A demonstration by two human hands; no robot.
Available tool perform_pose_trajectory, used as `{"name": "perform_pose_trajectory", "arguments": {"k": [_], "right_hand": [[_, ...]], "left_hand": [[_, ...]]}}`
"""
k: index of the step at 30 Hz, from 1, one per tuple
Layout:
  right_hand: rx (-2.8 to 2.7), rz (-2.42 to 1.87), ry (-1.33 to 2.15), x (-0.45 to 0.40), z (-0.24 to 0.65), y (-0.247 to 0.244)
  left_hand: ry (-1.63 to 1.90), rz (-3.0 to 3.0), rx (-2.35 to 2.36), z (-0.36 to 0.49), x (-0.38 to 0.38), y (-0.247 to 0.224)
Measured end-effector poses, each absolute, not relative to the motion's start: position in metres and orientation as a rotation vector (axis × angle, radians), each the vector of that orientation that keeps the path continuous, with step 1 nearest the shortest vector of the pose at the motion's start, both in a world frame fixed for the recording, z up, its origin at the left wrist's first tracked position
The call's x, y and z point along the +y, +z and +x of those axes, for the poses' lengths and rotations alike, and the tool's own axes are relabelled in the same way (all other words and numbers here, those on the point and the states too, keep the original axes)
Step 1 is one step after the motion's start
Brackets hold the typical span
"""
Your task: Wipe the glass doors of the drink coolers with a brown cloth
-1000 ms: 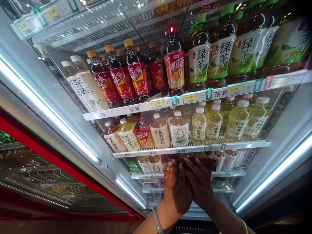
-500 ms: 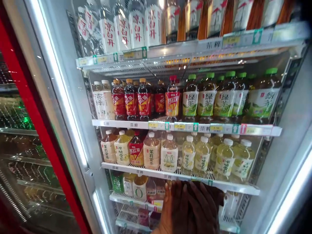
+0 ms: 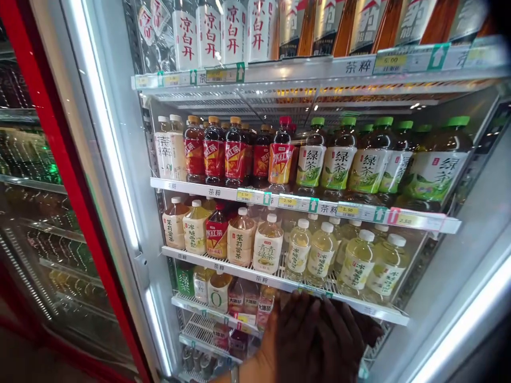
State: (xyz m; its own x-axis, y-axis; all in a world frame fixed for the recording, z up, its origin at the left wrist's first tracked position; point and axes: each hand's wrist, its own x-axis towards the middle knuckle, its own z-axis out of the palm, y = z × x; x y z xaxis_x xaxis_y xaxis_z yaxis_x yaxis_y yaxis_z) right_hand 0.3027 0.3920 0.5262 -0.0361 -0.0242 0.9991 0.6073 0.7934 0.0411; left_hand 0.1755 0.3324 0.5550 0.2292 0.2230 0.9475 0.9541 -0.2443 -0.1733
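Note:
My left hand reaches up from the bottom edge, a band on its wrist. My right hand lies against it and covers much of it. The fingers of both hands look stretched out and pressed against each other, with nothing visible between them. Both are in front of the lower shelves of a drinks cooler. Just above the fingertips runs a white shelf edge. On that shelf stand a green tea bottle with a white label and pale yellow drink bottles. Whether the hands touch the shelf I cannot tell.
Green-capped tea bottles and red-labelled tea bottles fill the shelf above. Water bottles stand on the top shelf. A red door frame borders another cooler at left. Bright light strips flank the shelves.
The view has shifted, so the lower shelves show more and the upper left shelves sit higher. My hands stay together, and the band on my left wrist has come into view.

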Motion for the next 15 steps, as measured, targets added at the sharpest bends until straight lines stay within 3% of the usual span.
{"name": "perform_pose_trajectory", "arguments": {"k": [4,10,15], "right_hand": [[-1.619,-0.531,-0.500,0.392,0.327,0.537],[-1.452,-0.605,-0.407,0.387,0.320,0.516],[-1.482,-0.620,-0.390,0.398,0.324,0.521]], "left_hand": [[-1.150,-1.655,-1.214,0.195,0.327,0.576],[-1.199,-1.672,-1.206,0.204,0.323,0.558],[-1.134,-1.741,-1.254,0.198,0.318,0.579]]}}
